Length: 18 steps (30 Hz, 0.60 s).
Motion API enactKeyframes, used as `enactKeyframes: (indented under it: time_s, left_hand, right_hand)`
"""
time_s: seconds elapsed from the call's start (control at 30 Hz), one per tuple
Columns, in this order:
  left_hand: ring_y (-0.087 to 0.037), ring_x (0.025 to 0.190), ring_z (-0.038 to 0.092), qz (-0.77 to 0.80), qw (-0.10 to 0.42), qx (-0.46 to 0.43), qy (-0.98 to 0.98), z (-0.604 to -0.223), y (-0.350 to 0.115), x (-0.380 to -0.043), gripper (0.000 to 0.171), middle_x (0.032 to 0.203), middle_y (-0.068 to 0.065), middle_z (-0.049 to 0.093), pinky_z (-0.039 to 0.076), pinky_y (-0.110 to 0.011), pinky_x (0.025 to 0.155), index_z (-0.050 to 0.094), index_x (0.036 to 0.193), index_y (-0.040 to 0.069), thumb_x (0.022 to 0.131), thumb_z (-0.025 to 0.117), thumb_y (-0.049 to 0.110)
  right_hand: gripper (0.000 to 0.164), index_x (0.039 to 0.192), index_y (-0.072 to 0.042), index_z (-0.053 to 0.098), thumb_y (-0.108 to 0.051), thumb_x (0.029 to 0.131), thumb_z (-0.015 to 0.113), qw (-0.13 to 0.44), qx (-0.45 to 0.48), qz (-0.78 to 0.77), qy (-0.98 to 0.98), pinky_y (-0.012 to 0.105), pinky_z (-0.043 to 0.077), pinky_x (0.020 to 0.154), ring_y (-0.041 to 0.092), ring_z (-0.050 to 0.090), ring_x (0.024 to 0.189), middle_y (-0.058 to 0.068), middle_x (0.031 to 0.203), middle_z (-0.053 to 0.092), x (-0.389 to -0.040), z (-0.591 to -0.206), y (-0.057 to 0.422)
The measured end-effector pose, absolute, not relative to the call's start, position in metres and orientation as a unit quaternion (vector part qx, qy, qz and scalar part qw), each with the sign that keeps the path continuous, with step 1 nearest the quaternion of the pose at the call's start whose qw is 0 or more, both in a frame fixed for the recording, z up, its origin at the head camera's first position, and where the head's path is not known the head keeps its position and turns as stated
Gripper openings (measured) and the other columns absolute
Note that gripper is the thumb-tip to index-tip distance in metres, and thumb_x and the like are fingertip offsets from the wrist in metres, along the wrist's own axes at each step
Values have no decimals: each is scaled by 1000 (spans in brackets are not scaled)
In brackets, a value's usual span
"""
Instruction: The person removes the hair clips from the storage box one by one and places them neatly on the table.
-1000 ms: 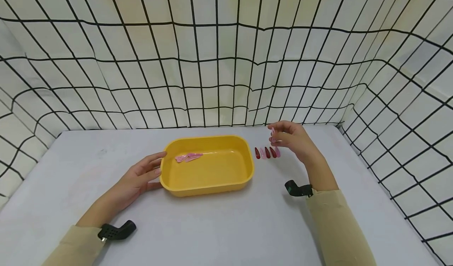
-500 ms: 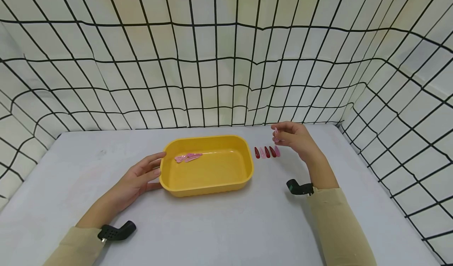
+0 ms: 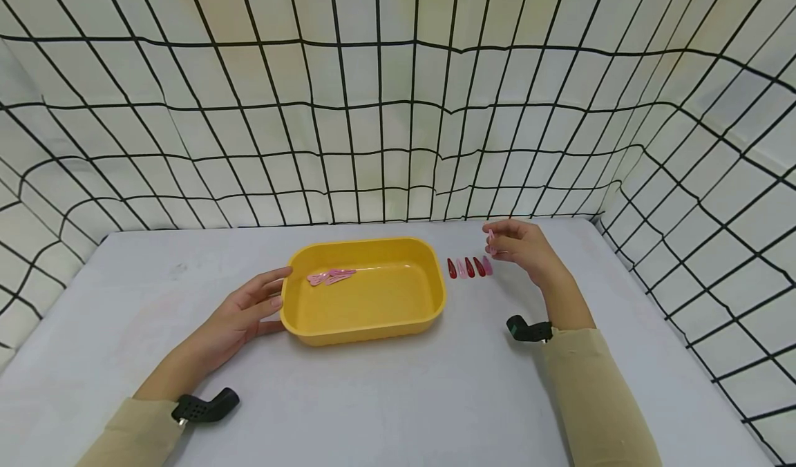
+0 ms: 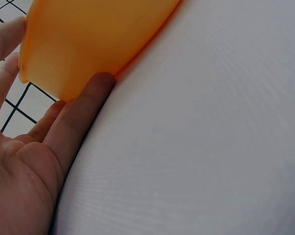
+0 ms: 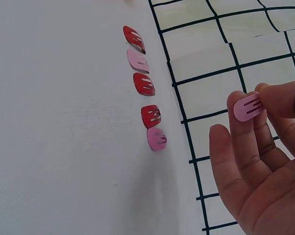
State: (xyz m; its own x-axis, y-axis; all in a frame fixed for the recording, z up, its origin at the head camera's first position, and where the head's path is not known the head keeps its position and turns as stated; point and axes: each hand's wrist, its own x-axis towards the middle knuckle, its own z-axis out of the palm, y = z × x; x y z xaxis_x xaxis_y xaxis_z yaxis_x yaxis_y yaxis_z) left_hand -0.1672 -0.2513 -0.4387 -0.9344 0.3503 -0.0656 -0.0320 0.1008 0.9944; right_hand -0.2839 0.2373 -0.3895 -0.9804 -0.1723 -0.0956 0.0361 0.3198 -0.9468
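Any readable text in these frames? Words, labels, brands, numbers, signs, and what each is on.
None readable.
Yellow tray: no text visible.
Row of clips and pink clip in the right hand: no lettering visible.
Right wrist's black device: small greenish patch, too small to tell if lettering.

- Yellow rectangular plastic tray (image 3: 367, 308) on white worktop (image 3: 373, 405)
- Pink teardrop hair clips (image 3: 332, 275) inside, ten o'clock
- Red and pink teardrop clips (image 3: 469, 267) beside it, three o'clock

Right fingers (image 5: 246, 147) — a raised pinch
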Motion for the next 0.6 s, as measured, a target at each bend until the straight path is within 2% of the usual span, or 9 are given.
enactKeyframes:
  time_s: [0.23,0.43,0.6]
  left_hand:
    - [-8,122,58,664,144,112,725,-437,-251,-167,52,160,-23,23,57,-33,92,31,156,18,107,47,19]
    - [-8,122,58,664,144,113,725,-437,-251,-166,52,160,-23,23,57,-33,92,31,156,18,107,47,19]
    - [-8,122,58,665,145,113,724,-438,-252,-167,51,160,-23,23,57,-33,92,31,156,18,107,47,18]
  right_hand:
    - [40,134,3,55,-15,100,60,90,-39,-571,815,33,57,91,23,62,97,23,118,58,-286,-396,240]
    - [38,134,2,56,-14,99,59,103,-29,-557,824,36,56,96,26,61,106,24,127,57,-289,-402,242]
    - [36,133,-2,57,-15,99,58,125,-13,-526,841,37,55,96,29,58,112,19,131,59,-289,-403,245]
